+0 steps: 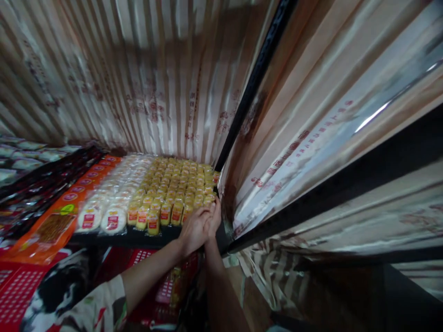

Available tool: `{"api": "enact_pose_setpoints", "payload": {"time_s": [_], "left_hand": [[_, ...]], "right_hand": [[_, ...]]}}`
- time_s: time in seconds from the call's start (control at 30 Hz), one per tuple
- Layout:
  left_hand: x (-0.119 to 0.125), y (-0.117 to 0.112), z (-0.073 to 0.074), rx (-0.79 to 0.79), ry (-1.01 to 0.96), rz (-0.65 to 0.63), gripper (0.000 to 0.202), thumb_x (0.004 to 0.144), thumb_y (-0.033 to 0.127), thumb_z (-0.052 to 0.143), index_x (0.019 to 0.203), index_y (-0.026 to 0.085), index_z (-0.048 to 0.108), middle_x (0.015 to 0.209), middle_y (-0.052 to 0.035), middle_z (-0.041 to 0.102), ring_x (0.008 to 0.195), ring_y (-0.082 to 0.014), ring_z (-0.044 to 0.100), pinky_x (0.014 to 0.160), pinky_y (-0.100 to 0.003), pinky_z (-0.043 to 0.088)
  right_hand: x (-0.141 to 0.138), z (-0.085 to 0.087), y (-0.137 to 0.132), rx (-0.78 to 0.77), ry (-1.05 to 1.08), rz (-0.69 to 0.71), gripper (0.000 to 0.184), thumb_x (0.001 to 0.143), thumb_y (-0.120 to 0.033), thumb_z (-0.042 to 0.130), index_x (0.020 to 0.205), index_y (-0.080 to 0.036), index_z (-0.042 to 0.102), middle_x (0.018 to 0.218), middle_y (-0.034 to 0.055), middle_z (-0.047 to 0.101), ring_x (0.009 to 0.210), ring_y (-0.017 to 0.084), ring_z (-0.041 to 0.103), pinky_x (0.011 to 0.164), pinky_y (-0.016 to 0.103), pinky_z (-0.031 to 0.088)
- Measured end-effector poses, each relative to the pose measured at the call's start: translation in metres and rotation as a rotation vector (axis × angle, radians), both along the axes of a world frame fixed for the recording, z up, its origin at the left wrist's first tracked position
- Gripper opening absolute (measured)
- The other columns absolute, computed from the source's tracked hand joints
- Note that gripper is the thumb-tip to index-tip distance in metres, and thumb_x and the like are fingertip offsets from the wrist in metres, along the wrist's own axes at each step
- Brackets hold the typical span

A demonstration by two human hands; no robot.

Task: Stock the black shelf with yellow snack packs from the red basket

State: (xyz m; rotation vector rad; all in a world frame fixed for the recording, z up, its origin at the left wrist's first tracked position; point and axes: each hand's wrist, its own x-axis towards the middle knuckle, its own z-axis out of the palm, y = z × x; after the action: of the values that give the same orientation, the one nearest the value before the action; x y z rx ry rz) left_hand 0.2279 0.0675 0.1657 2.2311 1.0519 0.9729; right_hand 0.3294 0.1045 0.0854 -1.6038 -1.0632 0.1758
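My left hand (195,228) and my right hand (214,218) meet at the right front corner of a shelf. They press together beside the end of several rows of small yellow wrapped snack cakes (173,186). The left fingers curl in towards the right palm. The right fingers point up along the corner and look drawn in round the same spot. Whatever lies between the hands is hidden by them. The nearest yellow packets, with red labels, stand just left of my left hand. White round wrapped cakes (113,221) lie in rows further left.
An orange snack bag (55,226) and dark packets (51,184) lie at the left. Red perforated baskets (20,295) sit below the shelf. A black upright post (252,87) rises behind the corner, with a black rail (328,189) on the right. Striped printed sheeting (155,60) covers the back.
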Motion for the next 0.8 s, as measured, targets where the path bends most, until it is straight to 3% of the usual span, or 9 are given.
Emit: {"api": "enact_pose_setpoints", "payload": {"time_s": [0.33, 0.5, 0.6, 0.8], "left_hand": [[-0.049, -0.032, -0.025, -0.09, -0.075, 0.146, 0.031, 0.081, 0.008, 0.039, 0.097, 0.021, 0.063, 0.11, -0.006, 0.06, 0.105, -0.0155, 0.057, 0.096, -0.032, 0.046], [-0.063, -0.036, -0.041, -0.136, -0.1, 0.233, 0.028, 0.082, 0.011, 0.039, 0.099, 0.018, 0.061, 0.106, -0.0077, 0.061, 0.101, -0.0167, 0.058, 0.093, -0.033, 0.048], [-0.06, -0.035, -0.043, -0.154, -0.093, 0.242, 0.029, 0.081, 0.01, 0.04, 0.101, 0.017, 0.06, 0.105, -0.0081, 0.062, 0.1, -0.0174, 0.058, 0.093, -0.034, 0.048], [-0.044, -0.037, -0.036, -0.17, -0.125, 0.266, 0.032, 0.077, 0.006, 0.039, 0.099, 0.019, 0.06, 0.105, -0.0069, 0.059, 0.1, -0.0171, 0.057, 0.093, -0.035, 0.048]], "right_hand": [[-0.012, 0.023, -0.013, -0.061, 0.01, 0.016, 0.061, 0.092, -0.048, 0.021, 0.136, -0.008, 0.036, 0.14, 0.019, 0.038, 0.131, 0.025, 0.032, 0.107, 0.046, 0.025], [-0.02, 0.029, -0.043, 0.05, -0.156, -0.108, 0.051, 0.091, -0.044, 0.033, 0.122, -0.008, 0.05, 0.121, 0.0184, 0.054, 0.116, 0.025, 0.046, 0.099, 0.044, 0.035], [-0.03, 0.027, -0.063, 0.049, -0.248, -0.015, 0.038, 0.091, -0.038, 0.037, 0.108, -0.013, 0.059, 0.105, 0.0132, 0.061, 0.103, 0.021, 0.053, 0.093, 0.038, 0.041], [-0.047, 0.022, -0.081, -0.02, -0.293, 0.123, 0.035, 0.09, -0.03, 0.035, 0.109, -0.015, 0.061, 0.105, 0.0115, 0.062, 0.103, 0.02, 0.056, 0.091, 0.038, 0.045]]}}
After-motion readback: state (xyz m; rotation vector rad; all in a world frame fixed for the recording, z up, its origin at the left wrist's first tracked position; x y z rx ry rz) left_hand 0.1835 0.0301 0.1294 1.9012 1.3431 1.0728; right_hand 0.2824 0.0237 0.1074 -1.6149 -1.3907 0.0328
